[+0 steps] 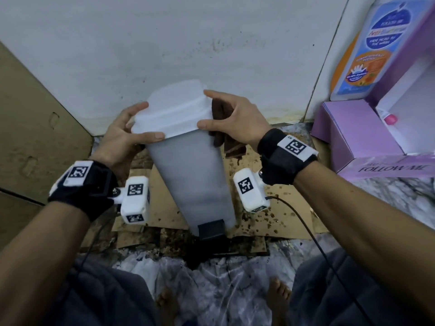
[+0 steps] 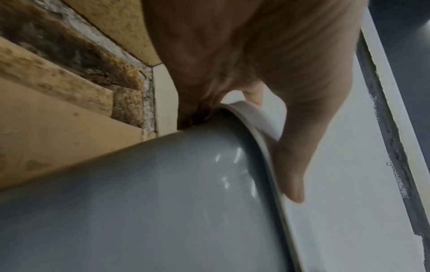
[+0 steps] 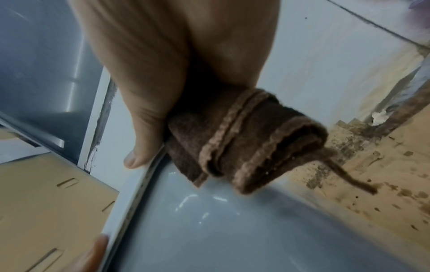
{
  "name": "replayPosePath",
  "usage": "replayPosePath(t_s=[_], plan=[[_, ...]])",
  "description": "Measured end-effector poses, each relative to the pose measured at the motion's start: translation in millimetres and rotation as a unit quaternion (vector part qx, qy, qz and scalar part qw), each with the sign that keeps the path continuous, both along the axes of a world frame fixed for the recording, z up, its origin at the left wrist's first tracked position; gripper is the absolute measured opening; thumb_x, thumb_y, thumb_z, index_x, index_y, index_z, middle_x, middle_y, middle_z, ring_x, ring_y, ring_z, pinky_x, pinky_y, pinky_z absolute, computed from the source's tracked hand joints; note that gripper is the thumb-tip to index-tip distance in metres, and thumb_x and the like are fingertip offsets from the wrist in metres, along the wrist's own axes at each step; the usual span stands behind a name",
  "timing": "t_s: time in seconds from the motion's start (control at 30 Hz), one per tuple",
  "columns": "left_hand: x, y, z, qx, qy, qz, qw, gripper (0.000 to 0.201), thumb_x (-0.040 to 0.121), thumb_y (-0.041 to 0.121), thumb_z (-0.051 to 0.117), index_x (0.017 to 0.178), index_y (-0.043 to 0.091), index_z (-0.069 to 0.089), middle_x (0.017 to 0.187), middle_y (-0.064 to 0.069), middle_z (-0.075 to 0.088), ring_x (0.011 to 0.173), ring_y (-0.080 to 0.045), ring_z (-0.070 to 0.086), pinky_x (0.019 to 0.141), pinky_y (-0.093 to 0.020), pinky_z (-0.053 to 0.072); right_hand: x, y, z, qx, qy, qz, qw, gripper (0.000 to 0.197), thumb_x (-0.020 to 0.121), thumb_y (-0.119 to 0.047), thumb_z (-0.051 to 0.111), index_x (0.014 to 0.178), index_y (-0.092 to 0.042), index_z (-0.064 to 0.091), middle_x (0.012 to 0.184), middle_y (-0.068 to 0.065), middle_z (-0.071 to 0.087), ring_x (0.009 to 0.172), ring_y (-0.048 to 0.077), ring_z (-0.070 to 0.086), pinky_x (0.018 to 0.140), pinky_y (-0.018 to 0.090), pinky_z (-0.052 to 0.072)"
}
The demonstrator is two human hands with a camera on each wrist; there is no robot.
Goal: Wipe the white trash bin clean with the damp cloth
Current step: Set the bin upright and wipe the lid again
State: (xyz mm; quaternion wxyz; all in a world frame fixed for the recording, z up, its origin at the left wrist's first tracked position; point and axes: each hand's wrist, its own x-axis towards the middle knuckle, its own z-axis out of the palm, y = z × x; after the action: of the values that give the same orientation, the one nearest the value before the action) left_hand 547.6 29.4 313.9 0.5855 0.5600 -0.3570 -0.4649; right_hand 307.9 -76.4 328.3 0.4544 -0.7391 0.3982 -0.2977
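The trash bin (image 1: 195, 180), grey-white with a white lid (image 1: 174, 111) and a dark pedal (image 1: 210, 228), stands tilted against the wall. My left hand (image 1: 141, 123) grips the lid's left edge, thumb on the front rim and fingers behind. In the left wrist view the left hand (image 2: 267, 128) curls over the lid rim (image 2: 256, 119) above the bin (image 2: 163, 202). My right hand (image 1: 211, 109) holds the folded brown cloth (image 1: 219, 135) against the lid's right side, thumb on the rim. In the right wrist view the cloth (image 3: 244, 143) bunches under the right hand (image 3: 158, 139) over the bin (image 3: 232, 230).
Stained cardboard (image 1: 270, 198) covers the floor under the bin. A cardboard sheet (image 1: 30, 128) leans at the left. A purple box (image 1: 357, 132) and a wash bottle (image 1: 367, 48) stand at the right. A black cable (image 1: 303, 222) trails from my right wrist. My bare feet (image 1: 277, 295) rest on plastic sheeting.
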Motion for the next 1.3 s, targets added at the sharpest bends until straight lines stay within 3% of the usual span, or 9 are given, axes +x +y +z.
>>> replayPosePath(t_s=[0.1,0.2,0.33,0.43,0.6,0.77,0.93,1.03,1.3], plan=[[-3.0,-24.1,2.7,-0.023,-0.018,-0.018,0.999,0.094,0.046,0.004,0.092,0.131,0.022,0.058,0.122,-0.001,0.065,0.110,-0.018,0.065,0.076,-0.028,0.058,-5.2,-11.3,-4.5,0.007,-0.014,-0.014,1.000,0.089,0.049,-0.060,0.085,0.130,-0.043,0.053,0.091,-0.021,0.056,0.110,0.022,0.063,0.100,0.043,0.048],[-7.6,-37.7,-8.5,-0.033,-0.034,-0.032,0.998,0.096,0.040,0.014,0.096,0.128,0.027,0.058,0.129,-0.004,0.063,0.121,-0.023,0.061,0.087,-0.036,0.057,-13.2,-17.3,-16.7,0.013,-0.030,-0.024,0.999,0.090,0.045,-0.063,0.084,0.127,-0.049,0.053,0.088,-0.023,0.056,0.105,0.022,0.064,0.097,0.048,0.050],[-15.6,-39.2,-33.3,-0.031,-0.062,-0.040,0.997,0.108,0.035,0.033,0.100,0.133,0.024,0.056,0.140,-0.007,0.058,0.126,-0.023,0.058,0.092,-0.042,0.056,-26.9,-18.1,-41.2,0.005,-0.033,-0.038,0.999,0.078,0.060,-0.042,0.086,0.130,-0.043,0.053,0.117,-0.015,0.063,0.115,0.007,0.056,0.104,0.040,0.045],[-20.6,-35.2,-53.8,-0.023,-0.088,-0.040,0.995,0.103,0.042,0.022,0.095,0.136,0.022,0.054,0.141,-0.002,0.058,0.127,-0.019,0.057,0.097,-0.045,0.054,-33.5,-11.1,-62.2,0.022,-0.039,-0.032,0.998,0.080,0.058,-0.046,0.085,0.131,-0.045,0.052,0.131,-0.005,0.061,0.123,0.009,0.053,0.105,0.039,0.044],[-26.2,-28.2,-63.8,-0.030,-0.089,-0.059,0.994,0.098,0.043,0.018,0.093,0.133,0.025,0.055,0.139,-0.002,0.057,0.123,-0.010,0.059,0.092,-0.031,0.055,-41.4,0.9,-80.4,0.051,-0.063,-0.041,0.996,0.081,0.056,-0.046,0.086,0.129,-0.050,0.051,0.134,-0.006,0.058,0.125,0.011,0.053,0.100,0.041,0.050],[-35.2,-18.2,-70.4,-0.040,-0.106,-0.072,0.991,0.093,0.053,-0.009,0.087,0.133,0.021,0.052,0.136,-0.002,0.056,0.111,0.003,0.062,0.086,-0.019,0.053,-51.8,14.4,-89.5,0.065,-0.074,-0.050,0.994,0.081,0.057,-0.037,0.088,0.128,-0.048,0.052,0.131,-0.005,0.060,0.122,0.014,0.056,0.094,0.044,0.053],[-34.2,-3.4,-77.4,-0.032,-0.138,-0.098,0.985,0.101,0.044,0.016,0.096,0.134,0.031,0.051,0.138,0.006,0.053,0.118,0.000,0.058,0.093,-0.023,0.053,-55.6,24.5,-100.9,0.106,-0.069,-0.026,0.992,0.093,0.055,-0.038,0.090,0.135,-0.048,0.044,0.129,0.000,0.062,0.119,0.021,0.059,0.092,0.046,0.054],[-31.8,8.1,-82.4,-0.004,-0.169,-0.112,0.979,0.105,0.042,0.033,0.096,0.134,0.045,0.049,0.144,0.011,0.047,0.126,-0.008,0.053,0.098,-0.034,0.053,-58.5,33.1,-108.4,0.114,-0.049,0.001,0.992,0.101,0.054,-0.045,0.089,0.141,-0.045,0.038,0.139,-0.001,0.054,0.130,0.017,0.050,0.103,0.045,0.046],[-41.1,34.1,-100.6,0.015,-0.243,-0.121,0.962,0.108,0.047,0.038,0.093,0.140,0.046,0.039,0.143,0.022,0.039,0.133,-0.016,0.044,0.105,-0.047,0.047,-68.0,55.8,-124.5,0.115,-0.037,0.021,0.992,0.099,0.062,-0.020,0.089,0.145,-0.037,0.037,0.147,-0.019,0.041,0.136,0.002,0.038,0.112,0.040,0.037]])
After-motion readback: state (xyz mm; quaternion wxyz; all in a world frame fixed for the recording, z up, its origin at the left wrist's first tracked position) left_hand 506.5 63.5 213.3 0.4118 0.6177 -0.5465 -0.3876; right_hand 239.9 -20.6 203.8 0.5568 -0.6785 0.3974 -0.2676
